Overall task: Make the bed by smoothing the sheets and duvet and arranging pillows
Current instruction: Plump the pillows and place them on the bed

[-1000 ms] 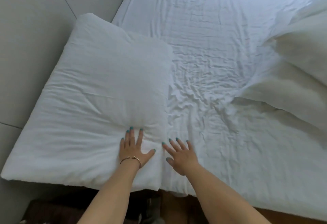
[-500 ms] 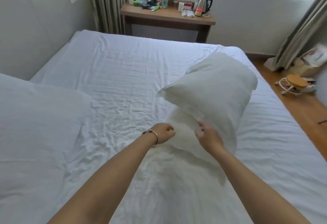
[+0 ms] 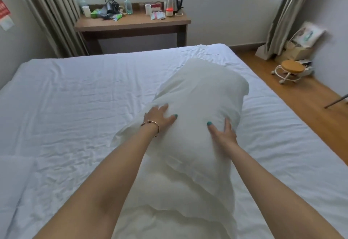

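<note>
Pillow [image 3: 197, 106] lifted closer | left hand [image 3: 160, 119], right hand [image 3: 223, 135] now flat on it

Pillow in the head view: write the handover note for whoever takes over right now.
Left hand: open, flat on the left side of the pillow.
Right hand: open, flat on its right side.
The pillow lies lengthwise mid-bed on the fitted sheet, its open case end toward the person. A second pillow shows at the near left edge.
Done: sheet spread, though wrinkled at near left.
Left: set this pillow in place, smooth the wrinkles, lay the duvet, which is not in view.
</note>
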`<state>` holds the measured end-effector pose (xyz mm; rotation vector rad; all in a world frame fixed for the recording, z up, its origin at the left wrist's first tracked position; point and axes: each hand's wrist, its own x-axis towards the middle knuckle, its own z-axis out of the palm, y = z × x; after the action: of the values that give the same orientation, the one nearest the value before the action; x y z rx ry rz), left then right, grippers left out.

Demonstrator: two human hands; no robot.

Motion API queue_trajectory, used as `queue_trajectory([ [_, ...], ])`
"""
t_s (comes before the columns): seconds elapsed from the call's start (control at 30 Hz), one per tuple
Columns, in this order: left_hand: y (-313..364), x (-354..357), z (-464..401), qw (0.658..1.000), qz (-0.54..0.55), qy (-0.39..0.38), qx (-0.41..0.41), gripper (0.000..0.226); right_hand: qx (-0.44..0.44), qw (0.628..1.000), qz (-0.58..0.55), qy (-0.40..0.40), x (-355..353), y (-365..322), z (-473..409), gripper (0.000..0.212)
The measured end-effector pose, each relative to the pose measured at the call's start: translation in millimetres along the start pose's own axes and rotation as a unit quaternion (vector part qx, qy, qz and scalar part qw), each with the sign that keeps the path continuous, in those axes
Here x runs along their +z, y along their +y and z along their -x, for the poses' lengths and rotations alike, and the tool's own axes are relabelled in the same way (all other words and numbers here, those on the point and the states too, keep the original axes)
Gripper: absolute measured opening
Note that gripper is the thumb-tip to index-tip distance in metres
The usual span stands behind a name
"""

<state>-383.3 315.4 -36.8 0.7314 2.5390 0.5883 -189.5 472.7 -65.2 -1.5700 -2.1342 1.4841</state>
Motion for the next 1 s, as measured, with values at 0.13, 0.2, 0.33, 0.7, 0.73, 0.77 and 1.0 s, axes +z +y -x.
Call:
queue_trajectory([
  [0.13,27.1,-3.4,-53.8,0.999,-0.006,-0.016,-0.041,0.095,0.038,0.988,-0.145,0.030,-6.4,-9.4,-60.5,0.115],
  [0.2,35.8,-0.4,-80.0,0.998,0.023,-0.026,-0.060,0.118,0.058,0.979,-0.191,0.051,-4.2,-5.7,-82.3,0.128],
  [0.33,30.9,21.1,-114.2,0.993,0.035,-0.008,-0.116,0.143,0.043,0.985,-0.128,0.103,11.9,11.2,-100.1,0.139],
  [0.7,26.1,-4.6,-88.1,0.991,0.116,0.053,0.046,0.105,-0.118,0.954,-0.263,0.080,-8.7,15.8,-78.7,0.134],
  [0.73,34.9,-17.9,-78.2,0.985,0.139,0.069,0.074,0.096,-0.155,0.950,-0.258,0.081,-21.1,4.6,-66.0,0.127],
  [0.77,42.6,-31.9,-66.0,0.977,0.166,0.089,0.098,0.087,-0.186,0.944,-0.261,0.083,-33.3,-7.2,-52.6,0.119],
  [1.0,-1.1,-88.8,69.5,0.930,0.288,0.201,0.110,0.081,-0.329,0.917,-0.221,0.049,-47.8,-61.8,78.6,0.103],
])
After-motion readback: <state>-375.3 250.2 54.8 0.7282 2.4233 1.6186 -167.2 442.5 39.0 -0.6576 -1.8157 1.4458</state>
